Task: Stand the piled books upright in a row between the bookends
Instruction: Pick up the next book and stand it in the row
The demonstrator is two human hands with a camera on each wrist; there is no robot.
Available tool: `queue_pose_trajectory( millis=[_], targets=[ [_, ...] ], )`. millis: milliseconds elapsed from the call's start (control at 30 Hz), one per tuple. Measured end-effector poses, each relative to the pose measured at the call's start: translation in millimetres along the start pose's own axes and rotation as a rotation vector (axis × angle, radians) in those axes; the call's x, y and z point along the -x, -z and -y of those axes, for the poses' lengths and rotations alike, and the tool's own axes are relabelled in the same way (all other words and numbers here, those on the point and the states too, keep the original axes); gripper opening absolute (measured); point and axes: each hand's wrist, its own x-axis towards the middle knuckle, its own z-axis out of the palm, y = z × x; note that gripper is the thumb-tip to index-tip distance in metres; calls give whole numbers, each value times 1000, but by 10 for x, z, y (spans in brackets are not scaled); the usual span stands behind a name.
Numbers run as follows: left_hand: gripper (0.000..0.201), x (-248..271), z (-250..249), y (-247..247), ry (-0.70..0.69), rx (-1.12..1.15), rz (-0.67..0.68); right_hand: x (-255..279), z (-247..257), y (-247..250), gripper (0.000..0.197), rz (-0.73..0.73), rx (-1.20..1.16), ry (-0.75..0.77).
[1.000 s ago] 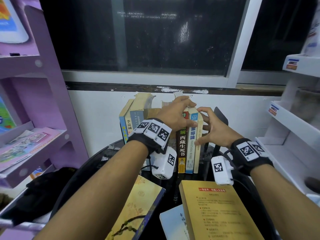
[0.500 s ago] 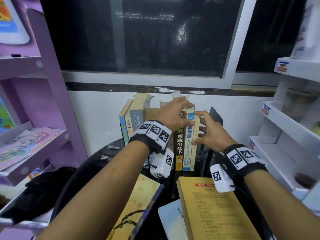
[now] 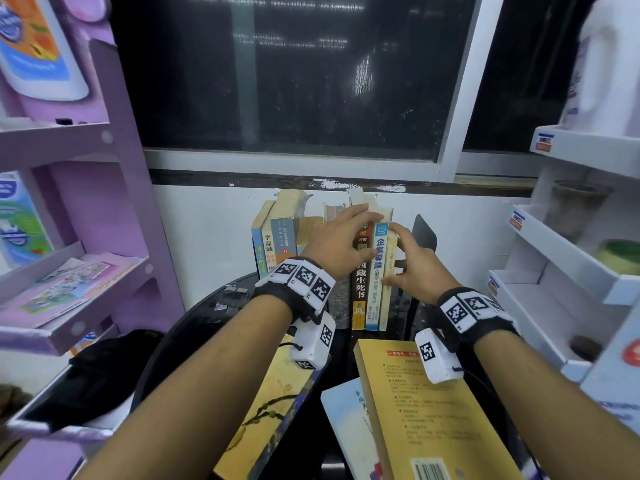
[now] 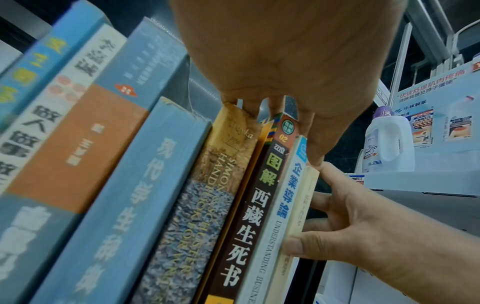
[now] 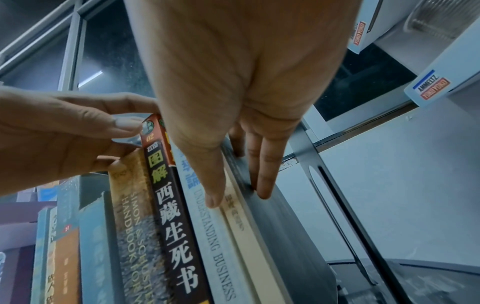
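Atop the upright books [image 3: 360, 296], left grip [image 3: 342, 244] clamps their tops; right grip [image 3: 419, 271] presses flat-fingered against the cream book [image 3: 384, 308].

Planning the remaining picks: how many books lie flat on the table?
3, all nearest the camera: gold floral book left, pale book middle, yellow book right. Others may be hidden.

a dark window [image 3: 294, 81] in a white frame fills the back wall. on the left, a purple shelf unit [image 3: 114, 216] holds a flat magazine [image 3: 69, 289], with a black bag [image 3: 104, 368] below. on the right, a white shelf unit [image 3: 571, 258] carries a white bottle [image 3: 602, 64].
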Motion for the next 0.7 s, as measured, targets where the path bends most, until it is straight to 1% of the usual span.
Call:
queue_pose_trajectory(
  millis=[167,333,467,567,700],
  targets=[
    [61,164,-29,35,-7,44,-17,180,83,63,96,33,-16,-23],
    [61,336,-96,5,-9,63,-65,360,159,137,94,54,-17,-54],
    [59,477,-139,-60,-4,104,-64,474,185,174,90,63,-17,-80],
    [60,584,-148,-143,28,148,-14,567,201,164,88,91,30,-132],
    [68,733,-156,-268,125,197,142,711,220,137,81,175,99,-205]
  ],
)
